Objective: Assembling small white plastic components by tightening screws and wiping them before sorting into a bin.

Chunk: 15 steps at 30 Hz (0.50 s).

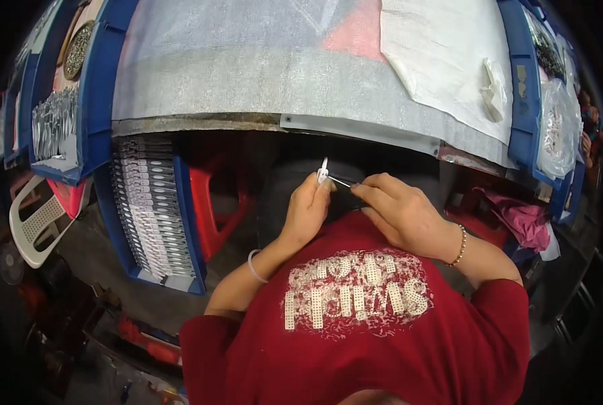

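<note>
Above my lap, just off the table's front edge, my left hand [308, 206] pinches a small white part [323, 174] with a narrow tip pointing up. From the right, my right hand [397, 210] grips a thin metal rod-like tool [340, 181], its bright end reaching to the white part. Whether the tool's end goes into the part or only touches it, I cannot tell. My right fingers hide the tool's other end. Both hands are close together, fingers closed.
Ahead lies a table [247, 84] under whitish sheeting, with a white cloth [443, 67] at right. Left stand a blue bin [192, 236] of stacked slim white-and-grey pieces and a blue tray [89, 128] of metal parts. Another blue tray [526, 88] holds bagged parts. A red stool [210, 216] is below.
</note>
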Tool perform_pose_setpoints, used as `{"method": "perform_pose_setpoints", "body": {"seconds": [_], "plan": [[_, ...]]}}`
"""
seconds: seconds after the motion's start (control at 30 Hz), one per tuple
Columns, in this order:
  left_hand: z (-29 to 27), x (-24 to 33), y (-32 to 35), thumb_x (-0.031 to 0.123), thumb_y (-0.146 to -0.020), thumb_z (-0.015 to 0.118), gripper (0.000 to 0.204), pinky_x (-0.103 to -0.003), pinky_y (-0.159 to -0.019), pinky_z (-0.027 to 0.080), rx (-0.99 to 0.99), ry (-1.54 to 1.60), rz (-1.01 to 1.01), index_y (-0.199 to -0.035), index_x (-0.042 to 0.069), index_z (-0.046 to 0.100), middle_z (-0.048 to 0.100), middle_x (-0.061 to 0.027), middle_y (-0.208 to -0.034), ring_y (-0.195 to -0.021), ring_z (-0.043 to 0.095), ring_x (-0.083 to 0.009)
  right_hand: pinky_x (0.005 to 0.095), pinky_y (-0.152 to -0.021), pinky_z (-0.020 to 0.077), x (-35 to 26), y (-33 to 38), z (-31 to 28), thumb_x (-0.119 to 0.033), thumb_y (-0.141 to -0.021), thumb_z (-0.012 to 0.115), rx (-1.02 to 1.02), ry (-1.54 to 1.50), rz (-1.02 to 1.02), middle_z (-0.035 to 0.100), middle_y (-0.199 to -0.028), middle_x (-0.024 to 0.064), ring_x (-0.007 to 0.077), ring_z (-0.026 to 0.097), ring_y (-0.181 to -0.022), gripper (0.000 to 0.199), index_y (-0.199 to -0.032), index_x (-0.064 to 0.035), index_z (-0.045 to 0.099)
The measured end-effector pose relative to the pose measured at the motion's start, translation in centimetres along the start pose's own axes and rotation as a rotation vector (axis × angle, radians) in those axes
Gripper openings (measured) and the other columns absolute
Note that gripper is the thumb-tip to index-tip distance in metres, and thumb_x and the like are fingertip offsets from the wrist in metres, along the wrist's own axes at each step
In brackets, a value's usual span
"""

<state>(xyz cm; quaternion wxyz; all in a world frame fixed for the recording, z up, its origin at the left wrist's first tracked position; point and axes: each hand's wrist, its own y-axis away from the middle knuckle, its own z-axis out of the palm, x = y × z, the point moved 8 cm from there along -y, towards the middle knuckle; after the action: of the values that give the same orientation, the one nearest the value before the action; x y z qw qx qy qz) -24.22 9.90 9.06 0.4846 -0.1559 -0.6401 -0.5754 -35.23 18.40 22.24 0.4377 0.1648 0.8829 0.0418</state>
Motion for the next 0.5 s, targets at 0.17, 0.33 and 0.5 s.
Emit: {"method": "perform_pose_setpoints", "body": {"seconds": [0.17, 0.33, 0.5], "plan": [[0.4, -0.3, 0.2, 0.017, -0.101, 0.047, 0.019, -0.02, -0.045, 0.032, -0.056, 0.152, -0.102, -0.09, 0.004, 0.054, 0.045, 0.005, -0.064, -0.052, 0.04, -0.0022, 0.0381, -0.075, 0.0528, 0.2, 0.5, 0.4, -0.003, -0.08, 0.068, 0.054, 0.084, -0.093, 0.059, -0.107, 0.0183, 0.0336, 0.063, -0.089, 0.039, -0.117, 0.0019, 0.059], [0.5, -0.3, 0.2, 0.017, -0.1, 0.048, 0.019, -0.024, -0.046, 0.036, -0.025, 0.082, -0.09, -0.091, 0.002, 0.054, 0.047, 0.0017, -0.063, -0.053, 0.043, -0.0053, 0.0382, -0.076, 0.0528, 0.9, 0.7, 0.9, -0.003, -0.08, 0.068, 0.064, 0.093, -0.089, 0.058, -0.109, 0.019, 0.0333, 0.063, -0.09, 0.039, -0.117, 0.0019, 0.059], [0.3, 0.6, 0.0, 0.015, -0.099, 0.047, 0.018, -0.035, -0.053, 0.043, 0.046, -0.223, 0.12, -0.091, -0.001, 0.053, 0.053, -0.0113, -0.064, -0.055, 0.053, -0.0205, 0.0375, -0.071, 0.0534, 2.4, 0.4, 1.1, -0.002, -0.082, 0.065, 0.114, -0.142, 0.077, 0.061, -0.096, 0.0177, 0.0331, 0.064, -0.082, 0.033, -0.115, 0.0009, 0.061]]}}
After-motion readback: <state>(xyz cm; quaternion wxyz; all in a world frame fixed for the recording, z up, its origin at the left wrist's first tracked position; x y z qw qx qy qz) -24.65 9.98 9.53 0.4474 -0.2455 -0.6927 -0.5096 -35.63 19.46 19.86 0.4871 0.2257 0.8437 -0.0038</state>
